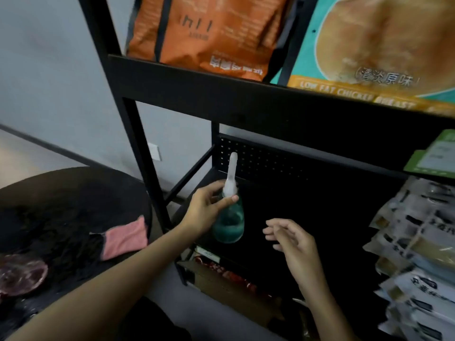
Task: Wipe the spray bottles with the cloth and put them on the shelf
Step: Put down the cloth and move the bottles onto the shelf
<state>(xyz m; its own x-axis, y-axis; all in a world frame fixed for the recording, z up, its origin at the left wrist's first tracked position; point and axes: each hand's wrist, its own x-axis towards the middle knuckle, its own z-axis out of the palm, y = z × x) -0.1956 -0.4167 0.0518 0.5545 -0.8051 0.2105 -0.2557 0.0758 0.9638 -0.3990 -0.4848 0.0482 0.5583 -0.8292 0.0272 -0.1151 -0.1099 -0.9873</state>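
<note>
A clear spray bottle (229,223) with blue-green liquid and a white spray head stands upright at the left end of the black shelf (307,207). My left hand (209,210) grips it round the neck, thumb across the front. My right hand (293,242) hovers to the right of the bottle, fingers relaxed, holding nothing. The pink cloth (125,238) lies on the round black table (73,193) at the left.
An orange bag (209,33) and a teal chicken-breast package (381,50) sit on the shelf above. Several pale packets (413,254) are stacked at the right. A cardboard box (221,284) with red items sits on the lower shelf. A dark reddish dish (22,274) rests on the table.
</note>
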